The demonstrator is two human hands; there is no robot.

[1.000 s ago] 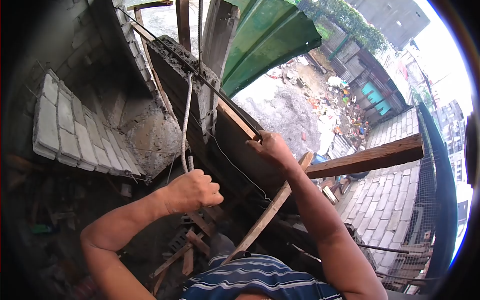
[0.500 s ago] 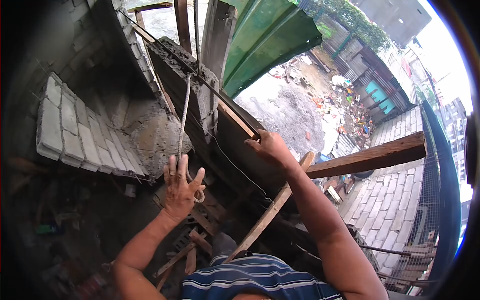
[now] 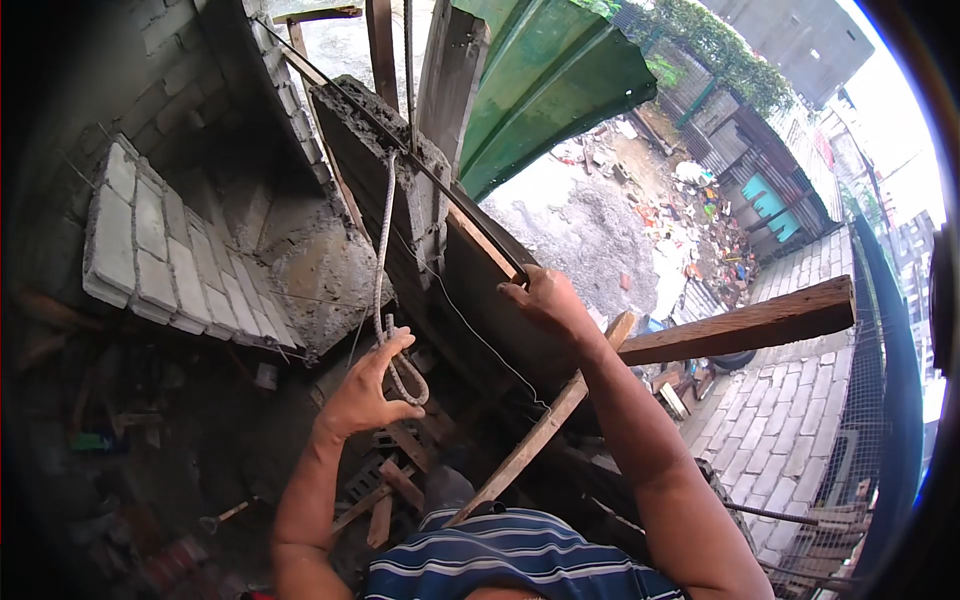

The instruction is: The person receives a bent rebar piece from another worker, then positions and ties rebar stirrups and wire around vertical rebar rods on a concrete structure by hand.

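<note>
A rope (image 3: 384, 240) hangs from the rough concrete top of a wall (image 3: 375, 120) and ends in a loop near the middle. My left hand (image 3: 372, 388) is beside this loop, its thumb and fingers apart, with the thumb near the loop's lower end. Up and to the right, my right hand (image 3: 545, 298) is closed round the lower end of a thin dark bar (image 3: 455, 205), which slants along the wall's edge above a wooden strip (image 3: 482, 243).
A wooden beam (image 3: 740, 325) juts out to the right and meets a slanting wood piece (image 3: 535, 440). Concrete blocks (image 3: 165, 250) stand at the left, green sheeting (image 3: 555, 90) above. Wood scraps (image 3: 400, 485) lie below. A thin wire hangs against the dark wall.
My left hand was a fist near the rope's lower end, then opened with fingers spread upward, and has now turned sideways beside the loop. My right hand keeps its hold. The view has shifted slightly.
</note>
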